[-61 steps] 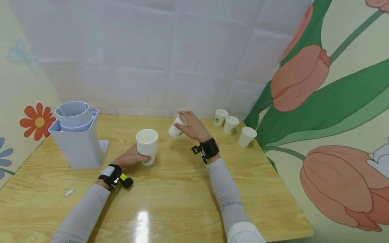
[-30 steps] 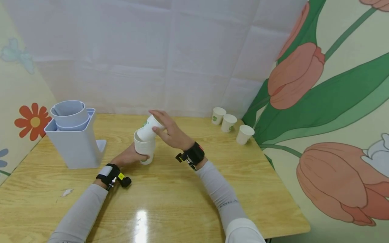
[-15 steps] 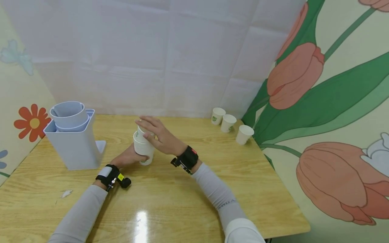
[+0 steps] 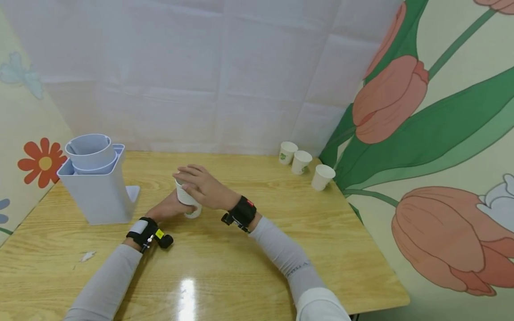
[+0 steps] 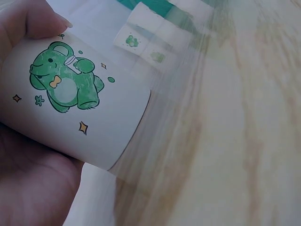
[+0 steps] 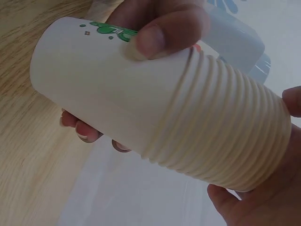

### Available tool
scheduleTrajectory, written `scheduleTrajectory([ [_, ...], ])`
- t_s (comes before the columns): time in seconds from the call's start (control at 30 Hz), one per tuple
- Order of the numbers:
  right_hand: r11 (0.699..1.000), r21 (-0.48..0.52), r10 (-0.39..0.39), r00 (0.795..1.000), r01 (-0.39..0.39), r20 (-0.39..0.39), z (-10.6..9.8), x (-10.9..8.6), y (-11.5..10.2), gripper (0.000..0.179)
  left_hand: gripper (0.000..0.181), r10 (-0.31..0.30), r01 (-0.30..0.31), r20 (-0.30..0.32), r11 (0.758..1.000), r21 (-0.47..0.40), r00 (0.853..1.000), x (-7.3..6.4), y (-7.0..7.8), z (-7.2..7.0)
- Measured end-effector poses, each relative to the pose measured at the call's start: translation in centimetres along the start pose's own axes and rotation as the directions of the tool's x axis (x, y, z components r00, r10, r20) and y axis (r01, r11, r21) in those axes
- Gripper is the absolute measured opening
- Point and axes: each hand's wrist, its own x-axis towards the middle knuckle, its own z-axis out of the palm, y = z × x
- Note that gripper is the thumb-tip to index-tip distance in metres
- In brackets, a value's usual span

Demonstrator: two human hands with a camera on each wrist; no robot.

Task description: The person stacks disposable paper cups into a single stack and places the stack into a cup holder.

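My left hand [image 4: 169, 208] grips a tall stack of nested white paper cups [image 4: 186, 199] around its lower part. A green cartoon animal is printed on the bottom cup [image 5: 124, 117], seen close up in the left wrist view. Over the top of the stack lies my right hand [image 4: 209, 190], its fingers stretched across the opening and its thumb by the near side. The right wrist view shows many closely packed rims [image 6: 221, 122], with the right palm against the topmost one. What is inside the top cup is hidden under that hand.
Three separate paper cups [image 4: 288, 153] stand upright near the table's back right corner. At the left is a pale blue box-shaped holder [image 4: 98, 196] with round containers [image 4: 91, 151] in its top. A small whitish scrap mark [image 4: 88, 256] shows on the wooden table [image 4: 225, 267].
My right hand has brought a single cup leftward, tipped it into the top of the stack and moved down with it. The left hand has kept its grip on the stack.
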Motion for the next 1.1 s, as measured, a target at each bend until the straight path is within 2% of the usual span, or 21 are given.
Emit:
scheduleTrajectory([
  [0.13,0.998,0.055,0.037,0.999,-0.037,-0.012,0.0,-0.1,0.2,0.045,0.065,-0.013,0.013,-0.01,1.0,-0.004,1.0,0.0,0.0,0.2],
  [0.33,0.983,0.115,0.149,0.987,-0.142,-0.06,-1.3,-0.8,1.1,0.047,0.074,-0.044,0.044,-0.025,0.999,-0.018,0.999,-0.1,0.0,0.3],
  [0.47,0.97,0.121,0.226,0.963,-0.209,-0.147,-3.1,-1.6,2.5,0.046,0.079,-0.037,0.037,-0.038,0.999,-0.008,0.999,-0.2,0.0,0.3],
  [0.57,0.957,0.13,0.284,0.933,-0.261,-0.222,-4.8,-2.6,4.2,0.046,0.078,-0.036,0.036,-0.046,0.999,0.0,0.998,-0.2,0.0,0.3],
  [0.67,0.936,0.142,0.352,0.884,-0.323,-0.309,-6.6,-4.0,6.2,0.047,0.078,-0.04,0.04,-0.058,0.999,0.001,0.998,-0.2,0.0,0.3],
  [0.77,0.9,0.151,0.435,0.817,-0.409,-0.379,-8.3,-6.0,8.3,0.048,0.078,-0.046,0.047,-0.062,0.999,0.003,0.997,-0.1,0.1,0.3],
  [0.9,0.83,0.165,0.546,0.717,-0.533,-0.433,-10.1,-9.1,10.9,0.049,0.078,-0.06,0.06,-0.058,0.998,-0.002,0.997,-0.2,0.2,0.3],
  [1.03,0.748,0.185,0.64,0.617,-0.637,-0.458,-11.4,-12.5,12.9,0.05,0.08,-0.067,0.067,-0.047,0.998,-0.008,0.997,-0.2,0.3,0.3],
  [1.1,0.713,0.187,0.671,0.578,-0.676,-0.465,-12.0,-14.2,13.7,0.05,0.081,-0.067,0.067,-0.041,0.998,-0.008,0.997,-0.2,0.3,0.3],
])
